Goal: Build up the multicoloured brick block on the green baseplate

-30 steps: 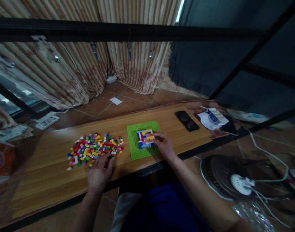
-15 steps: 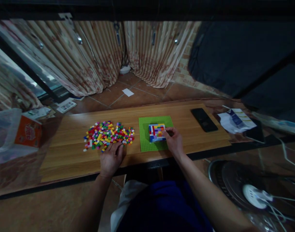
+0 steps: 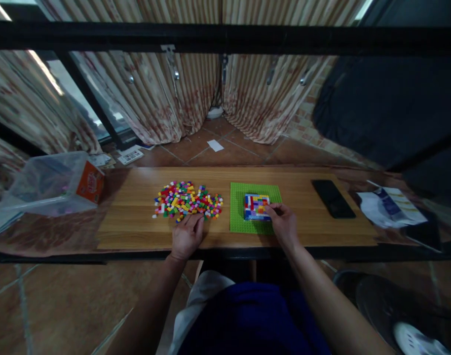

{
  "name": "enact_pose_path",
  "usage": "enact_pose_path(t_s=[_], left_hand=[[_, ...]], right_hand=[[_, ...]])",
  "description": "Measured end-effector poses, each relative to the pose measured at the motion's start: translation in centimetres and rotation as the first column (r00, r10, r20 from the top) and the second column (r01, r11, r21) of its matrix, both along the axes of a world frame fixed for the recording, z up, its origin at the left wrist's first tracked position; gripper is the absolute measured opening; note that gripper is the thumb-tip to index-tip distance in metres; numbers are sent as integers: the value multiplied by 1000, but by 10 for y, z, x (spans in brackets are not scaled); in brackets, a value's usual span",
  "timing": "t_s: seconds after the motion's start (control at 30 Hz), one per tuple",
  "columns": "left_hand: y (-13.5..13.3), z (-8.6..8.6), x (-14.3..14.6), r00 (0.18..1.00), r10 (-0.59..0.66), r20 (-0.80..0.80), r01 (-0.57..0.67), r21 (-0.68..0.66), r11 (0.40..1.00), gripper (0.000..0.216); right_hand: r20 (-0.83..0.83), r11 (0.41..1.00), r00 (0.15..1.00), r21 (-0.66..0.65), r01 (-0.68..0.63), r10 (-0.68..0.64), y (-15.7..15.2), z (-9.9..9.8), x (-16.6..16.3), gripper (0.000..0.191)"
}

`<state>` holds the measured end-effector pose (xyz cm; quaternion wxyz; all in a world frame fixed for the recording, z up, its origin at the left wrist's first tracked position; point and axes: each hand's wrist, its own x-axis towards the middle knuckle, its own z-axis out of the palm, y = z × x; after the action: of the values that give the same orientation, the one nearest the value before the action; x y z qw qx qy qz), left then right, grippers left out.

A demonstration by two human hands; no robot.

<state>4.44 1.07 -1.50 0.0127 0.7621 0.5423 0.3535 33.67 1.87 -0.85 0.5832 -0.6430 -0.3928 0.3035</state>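
Note:
A heap of small multicoloured toy bricks (image 3: pixel 184 198) lies loose on the wooden board (image 3: pixel 136 231). At its near edge is my left hand (image 3: pixel 187 236), fingers bent and drawn together against the bricks; what is in them is hidden. To the right, a green studded baseplate (image 3: pixel 236 224) carries a low rectangular brick build (image 3: pixel 254 208) in blue, red, yellow, white and orange. My right hand (image 3: pixel 284 226) reaches to the build's right side, with thumb and forefinger pinched at its top. Any brick between those fingertips is too small to make out.
A black phone (image 3: pixel 332 198) lies on the board's right part, with crumpled paper packaging (image 3: pixel 392 207) beyond it. At the left stands a clear plastic bin (image 3: pixel 55 180) with an orange label. A dark metal bar (image 3: pixel 225 37) crosses above, in front of striped curtains (image 3: pixel 196 93).
The camera view has turned, so everything appears further right and more level. Both hands keep nearly the same places, left at the heap and right at the build.

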Motion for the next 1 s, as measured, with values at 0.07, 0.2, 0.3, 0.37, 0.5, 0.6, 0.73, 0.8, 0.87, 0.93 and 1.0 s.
enact_pose_path(t_s=[0.07,0.2,0.3,0.37,0.5,0.6,0.73,0.8,0.87,0.93,1.0], left_hand=[[-3,-2,-1,1000,6,24,-6,15,1000,19],[-8,-5,-1,999,10,46,-11,26,1000,16],[-8,-6,-1,1000,8,28,-9,35,999,15],[-8,-6,-1,1000,0,8,0,46,999,15],[-9,-4,-1,1000,-20,-1,20,66,998,14],[-10,-2,-1,999,-37,13,36,62,997,14],[-11,-2,-2,997,-62,43,60,49,997,13],[-11,-2,-2,996,-70,50,68,37,997,13],[-11,-2,-2,996,-71,49,70,22,997,13],[-11,-2,-2,997,-64,44,63,9,998,14],[-11,-2,-2,998,-56,42,56,-4,998,15]], right_hand=[[12,1000,1000,1,-4,4,-3,1,1,32],[280,997,958,58,41,-56,-14,8,-6,29],[427,990,904,127,-55,-5,-19,20,-25,24],[466,976,878,121,-182,106,-18,27,-43,23],[539,924,796,83,-374,274,-5,33,-76,20],[584,895,730,13,-445,354,9,28,-94,22],[648,906,668,-85,-415,367,30,18,-106,23],[681,918,640,-127,-375,356,40,14,-111,22],[710,923,609,-160,-349,354,49,12,-116,21],[734,922,574,-196,-333,363,56,12,-122,18],[744,922,554,-229,-311,372,61,12,-126,15]])
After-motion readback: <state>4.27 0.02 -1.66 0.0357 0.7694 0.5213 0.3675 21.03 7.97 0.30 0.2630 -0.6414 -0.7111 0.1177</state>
